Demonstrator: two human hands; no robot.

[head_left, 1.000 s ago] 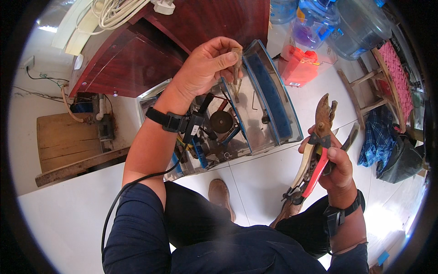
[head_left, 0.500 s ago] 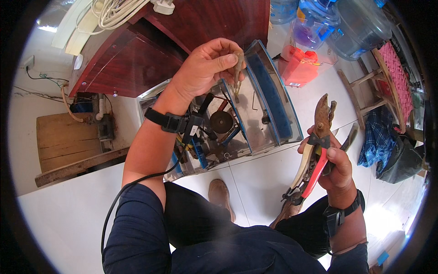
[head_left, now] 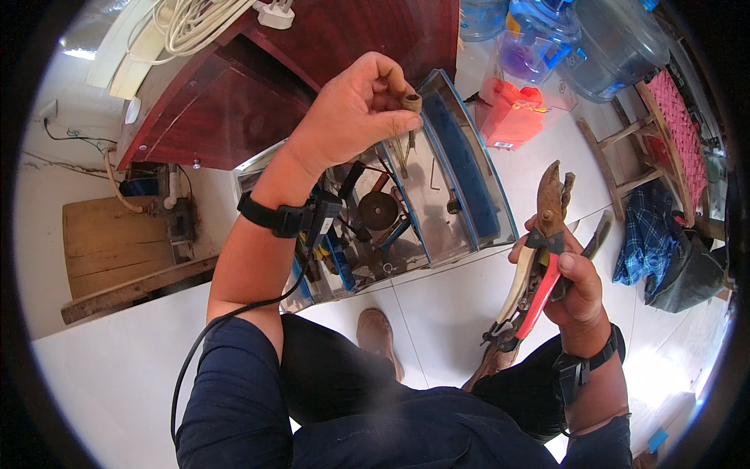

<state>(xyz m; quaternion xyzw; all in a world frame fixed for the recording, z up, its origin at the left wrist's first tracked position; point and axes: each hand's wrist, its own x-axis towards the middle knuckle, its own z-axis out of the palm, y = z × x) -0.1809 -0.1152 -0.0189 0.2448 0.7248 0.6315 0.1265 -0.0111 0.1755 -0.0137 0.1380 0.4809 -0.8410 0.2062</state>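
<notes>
My left hand is raised over a drawer with blue-edged compartments. Its thumb and fingers pinch a small brownish tubular piece, whose hollow round end faces up. Off to the right, my right hand is wrapped round a pair of snips with rusty jaws, one cream handle and one red handle. A second, dark metal handle sticks out past the same fingers; the rest of that tool is mostly hidden. Inside the drawer lie a round disc, an L-shaped hex key and several other tools.
Behind the drawer stands a dark red wooden cabinet with coiled white cable on top. Large water bottles and a clear bin with red bags are at the far right. A wooden stool stands nearer, beside dark cloth.
My left hand has turned and shifted slightly, so the piece in it now shows its hollow end instead of its long side. My right hand stays in place with the snips.
</notes>
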